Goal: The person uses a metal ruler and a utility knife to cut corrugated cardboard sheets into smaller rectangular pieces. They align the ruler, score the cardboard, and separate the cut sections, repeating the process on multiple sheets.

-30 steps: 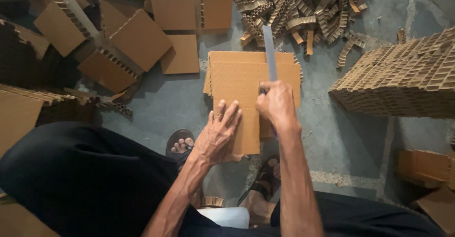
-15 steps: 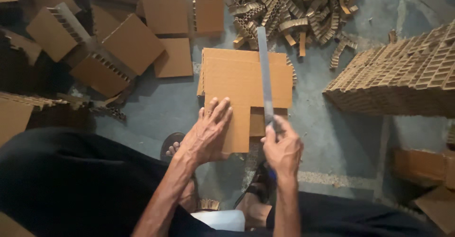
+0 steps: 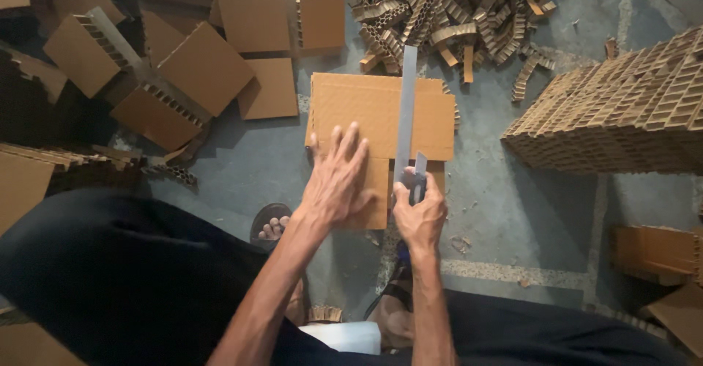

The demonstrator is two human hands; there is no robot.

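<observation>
Left hand (image 3: 338, 179) lies flat, fingers spread, on a cardboard sheet (image 3: 366, 113) on the grey floor (image 3: 505, 190). Right hand (image 3: 421, 212) grips a long metal blade (image 3: 406, 110) laid across that sheet, perhaps a saw. One honeycomb block (image 3: 622, 110) sits to the right, offcuts (image 3: 454, 15) lie beyond, and several flat cardboard pieces (image 3: 205, 66) lie left.

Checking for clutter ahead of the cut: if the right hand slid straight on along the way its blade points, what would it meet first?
The right hand would travel up the cardboard sheet along its long blade; past the sheet's far edge, probably the heap of honeycomb cardboard strips.
</observation>
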